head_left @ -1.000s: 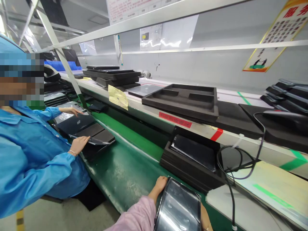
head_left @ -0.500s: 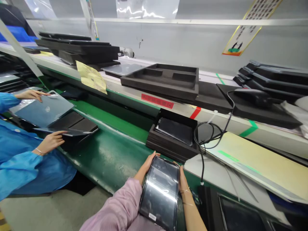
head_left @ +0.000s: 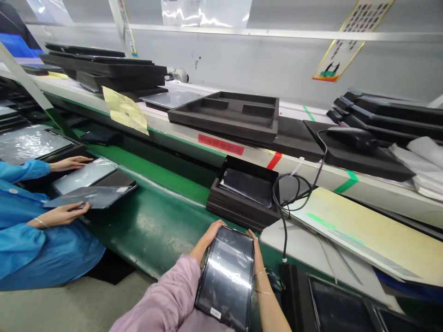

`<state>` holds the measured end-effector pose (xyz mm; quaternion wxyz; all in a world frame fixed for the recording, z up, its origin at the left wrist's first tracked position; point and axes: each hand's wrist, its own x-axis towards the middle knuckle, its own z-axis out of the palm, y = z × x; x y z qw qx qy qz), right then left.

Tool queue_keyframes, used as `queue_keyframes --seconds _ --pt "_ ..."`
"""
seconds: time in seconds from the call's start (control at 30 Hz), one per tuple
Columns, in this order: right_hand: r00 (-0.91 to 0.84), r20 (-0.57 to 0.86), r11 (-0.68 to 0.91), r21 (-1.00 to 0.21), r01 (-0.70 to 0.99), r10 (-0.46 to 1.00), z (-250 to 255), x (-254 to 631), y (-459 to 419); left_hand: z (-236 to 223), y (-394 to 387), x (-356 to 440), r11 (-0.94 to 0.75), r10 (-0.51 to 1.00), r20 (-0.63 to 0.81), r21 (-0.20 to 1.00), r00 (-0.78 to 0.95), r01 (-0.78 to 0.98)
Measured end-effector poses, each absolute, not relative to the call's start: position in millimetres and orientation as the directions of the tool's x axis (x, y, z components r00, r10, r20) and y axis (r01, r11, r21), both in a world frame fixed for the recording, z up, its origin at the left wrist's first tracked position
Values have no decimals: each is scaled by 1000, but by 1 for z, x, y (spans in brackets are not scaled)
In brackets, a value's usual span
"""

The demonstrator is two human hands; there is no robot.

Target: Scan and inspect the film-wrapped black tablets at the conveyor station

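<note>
I hold a black tablet (head_left: 225,275) with a glossy film on its screen, upright in front of me at the bottom middle. My left hand (head_left: 209,234) grips its upper left edge, fingers curled round the corner. My right hand (head_left: 256,251) grips the right edge, mostly hidden behind the tablet. Just beyond the tablet, a stack of black foam trays (head_left: 242,203) sits on the green conveyor belt (head_left: 155,221), with another dark tablet (head_left: 246,186) lying in the top tray.
A co-worker in a blue coat (head_left: 31,240) at the left handles flat devices (head_left: 86,184) on the belt. An empty black tray (head_left: 228,113) and tray stacks (head_left: 104,69) sit on the shelf behind. A black cable (head_left: 294,198) hangs at the right.
My view has swung right and down. The tablet came up in front of me with both hands now on its edges. The co-worker set a laptop down flat.
</note>
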<state>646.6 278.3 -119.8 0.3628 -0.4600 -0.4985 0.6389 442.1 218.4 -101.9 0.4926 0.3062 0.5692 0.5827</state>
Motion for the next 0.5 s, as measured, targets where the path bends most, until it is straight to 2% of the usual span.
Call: queue_keyframes --seconds 0.1,0.3,0.5 --pt "-321 -254 -282 -959 -42 912 -118 646 281 -102 219 443 130 928 -193 969 -319 -210" --pt "-347 -144 -173 -983 -56 927 -108 645 284 -108 221 445 149 914 -223 961 -338 -231" --pt "-351 -148 -178 -983 -54 925 -105 645 288 -109 221 443 129 908 -219 957 -356 -261"
